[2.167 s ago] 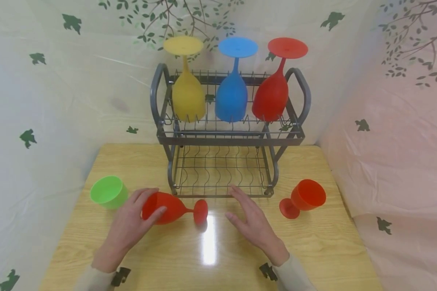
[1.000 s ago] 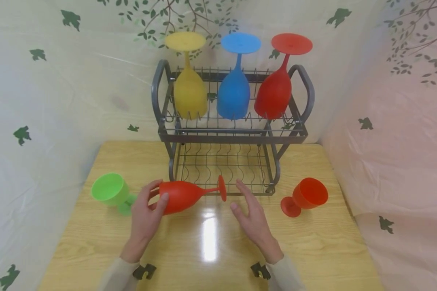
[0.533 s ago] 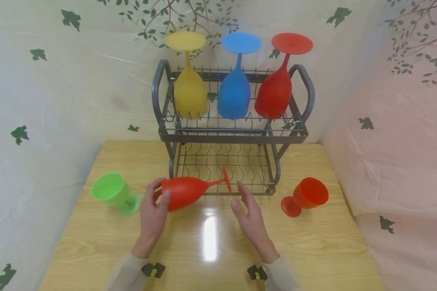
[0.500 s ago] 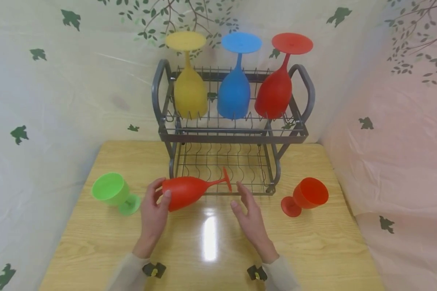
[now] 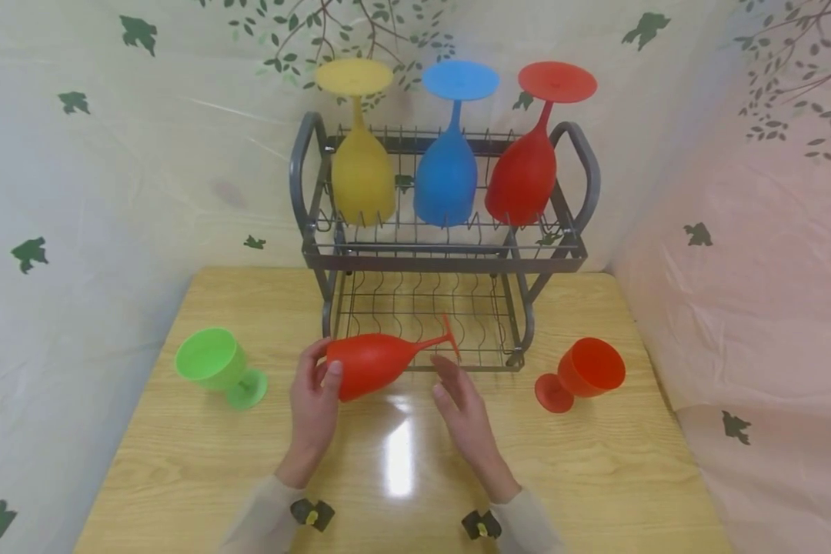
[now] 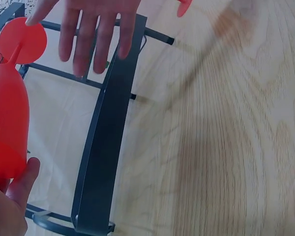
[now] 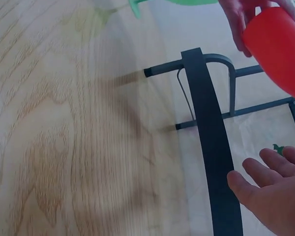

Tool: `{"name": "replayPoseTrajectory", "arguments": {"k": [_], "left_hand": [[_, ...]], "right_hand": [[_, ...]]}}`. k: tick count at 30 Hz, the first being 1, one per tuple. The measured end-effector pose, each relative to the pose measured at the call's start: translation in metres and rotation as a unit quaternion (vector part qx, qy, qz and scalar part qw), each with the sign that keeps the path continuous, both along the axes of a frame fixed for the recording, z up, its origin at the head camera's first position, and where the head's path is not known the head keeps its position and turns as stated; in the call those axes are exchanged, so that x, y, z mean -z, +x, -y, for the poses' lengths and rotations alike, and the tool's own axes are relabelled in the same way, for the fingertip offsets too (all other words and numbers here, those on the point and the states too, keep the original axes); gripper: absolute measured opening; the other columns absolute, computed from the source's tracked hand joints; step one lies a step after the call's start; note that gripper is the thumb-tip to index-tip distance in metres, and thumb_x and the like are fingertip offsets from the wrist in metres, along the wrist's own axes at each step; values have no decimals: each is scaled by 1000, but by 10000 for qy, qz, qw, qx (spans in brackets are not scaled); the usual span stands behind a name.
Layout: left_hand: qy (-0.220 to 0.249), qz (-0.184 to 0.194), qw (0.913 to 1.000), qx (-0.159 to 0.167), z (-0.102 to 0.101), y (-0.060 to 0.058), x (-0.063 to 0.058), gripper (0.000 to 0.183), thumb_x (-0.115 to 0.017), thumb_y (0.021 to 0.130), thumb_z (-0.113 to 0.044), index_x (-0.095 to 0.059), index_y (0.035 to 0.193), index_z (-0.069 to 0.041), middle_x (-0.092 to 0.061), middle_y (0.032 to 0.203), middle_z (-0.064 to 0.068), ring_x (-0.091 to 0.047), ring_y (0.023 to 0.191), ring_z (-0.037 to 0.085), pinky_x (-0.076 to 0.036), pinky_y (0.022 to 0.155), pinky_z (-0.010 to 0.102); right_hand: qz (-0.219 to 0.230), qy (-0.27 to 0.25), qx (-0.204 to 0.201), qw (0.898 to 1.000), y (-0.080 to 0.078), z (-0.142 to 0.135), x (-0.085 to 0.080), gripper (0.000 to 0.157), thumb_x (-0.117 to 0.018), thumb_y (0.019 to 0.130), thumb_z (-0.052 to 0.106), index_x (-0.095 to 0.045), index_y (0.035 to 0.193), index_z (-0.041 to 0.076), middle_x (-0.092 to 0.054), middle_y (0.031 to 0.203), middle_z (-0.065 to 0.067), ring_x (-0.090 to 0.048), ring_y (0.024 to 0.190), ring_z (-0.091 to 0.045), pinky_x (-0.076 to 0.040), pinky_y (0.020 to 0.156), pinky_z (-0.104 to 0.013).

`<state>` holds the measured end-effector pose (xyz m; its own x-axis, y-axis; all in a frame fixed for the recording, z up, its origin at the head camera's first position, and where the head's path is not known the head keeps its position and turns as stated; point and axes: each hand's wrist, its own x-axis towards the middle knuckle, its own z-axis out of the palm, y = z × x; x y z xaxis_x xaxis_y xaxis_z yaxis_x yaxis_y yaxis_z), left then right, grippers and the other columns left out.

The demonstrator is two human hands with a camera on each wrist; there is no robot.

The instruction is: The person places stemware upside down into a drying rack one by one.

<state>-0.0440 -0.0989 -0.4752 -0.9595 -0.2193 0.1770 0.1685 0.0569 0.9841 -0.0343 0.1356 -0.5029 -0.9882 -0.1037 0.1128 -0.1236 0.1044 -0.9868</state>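
Note:
My left hand (image 5: pixel 316 404) grips a red plastic wine glass (image 5: pixel 372 365) by the rim end of its bowl, thumb on the near side. The glass is held sideways above the table, its stem and foot pointing right and slightly up. My right hand (image 5: pixel 462 408) is beside the foot with fingers extended; in the left wrist view, a fingertip of that right hand (image 6: pixel 98 34) overlaps the foot's edge, and whether it touches I cannot tell. The right wrist view shows the wine glass (image 7: pixel 278 49) in my left hand (image 7: pixel 238 19), its foot out of frame.
A two-tier dark metal dish rack (image 5: pixel 443 264) stands behind the hands. Upside down on its top tier are a yellow glass (image 5: pixel 363 181), a blue glass (image 5: pixel 446 185) and a red glass (image 5: pixel 522 181). A green goblet (image 5: pixel 211 362) is at left, a short red goblet (image 5: pixel 591 368) at right.
My left hand has lifted the red wine glass off the table and carried it rightward, its foot end tipping up. My right hand has moved slightly left, near the foot.

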Motion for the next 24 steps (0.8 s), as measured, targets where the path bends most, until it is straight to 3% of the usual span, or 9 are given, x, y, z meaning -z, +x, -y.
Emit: {"name": "replayPoseTrajectory", "arguments": {"k": [3,11,24], "left_hand": [[28,29,10000,8,-4,0,2,41,-56,105,-16,-53,144,-6,-59,135,11,-67,114,9,-58,87,22],[17,22,10000,28,-15,-1,6,40,-56,105,-16,-53,143,-4,-60,134,13,-66,121,28,-58,89,24],[-47,16,9999,153,-25,1,13,40,-54,105,-16,-54,143,-6,-62,135,13,-67,116,27,-58,89,27]], "right_hand": [[6,-102,-29,9999,0,2,-2,48,-57,107,21,-48,152,7,-52,154,-9,-47,144,-29,-43,114,-38],[-81,-156,-92,9998,-1,9,-7,47,-55,106,17,-49,151,6,-54,153,-10,-50,142,-30,-44,112,-52],[-22,-295,-122,9995,-1,12,-10,50,-56,105,14,-46,151,-1,-50,154,-18,-49,142,-35,-44,113,-45]]}}
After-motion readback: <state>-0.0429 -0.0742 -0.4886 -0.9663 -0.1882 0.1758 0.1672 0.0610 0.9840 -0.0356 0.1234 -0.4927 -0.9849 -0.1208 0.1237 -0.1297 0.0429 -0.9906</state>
